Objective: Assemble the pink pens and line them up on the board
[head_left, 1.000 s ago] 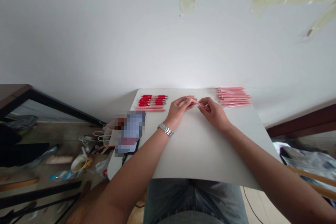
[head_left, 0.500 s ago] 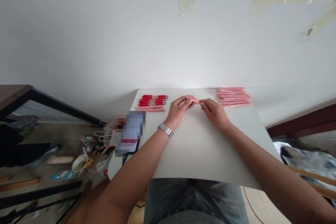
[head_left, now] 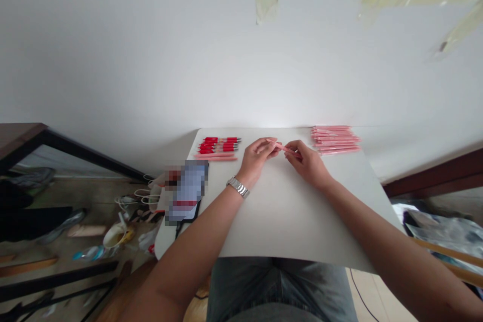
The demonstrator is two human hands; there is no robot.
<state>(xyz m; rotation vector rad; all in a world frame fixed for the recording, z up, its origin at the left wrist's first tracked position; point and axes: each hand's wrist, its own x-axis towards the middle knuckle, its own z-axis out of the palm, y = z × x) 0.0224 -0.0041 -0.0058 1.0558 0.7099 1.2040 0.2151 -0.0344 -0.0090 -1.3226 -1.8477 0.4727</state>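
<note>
Both my hands meet over the far middle of the white table (head_left: 287, 221), pinching one slim pink pen (head_left: 282, 147) between them. My left hand (head_left: 257, 157), with a metal watch at the wrist, grips the pen's left end with curled fingers. My right hand (head_left: 307, 162) grips its right part, fingers closed round it. A row of red pens (head_left: 219, 145) lies at the far left, with one pink piece (head_left: 216, 158) just in front of it. A stack of pink pens (head_left: 335, 140) lies at the far right.
A phone (head_left: 186, 191) rests on the table's left edge. Cables, a cup and clutter cover the floor at the left (head_left: 113, 221). A white wall rises behind the table. Dark wooden furniture (head_left: 433, 176) stands at the right.
My right hand slid slightly away from the left and back along the pink pen. The piles on the table stayed where they were.
</note>
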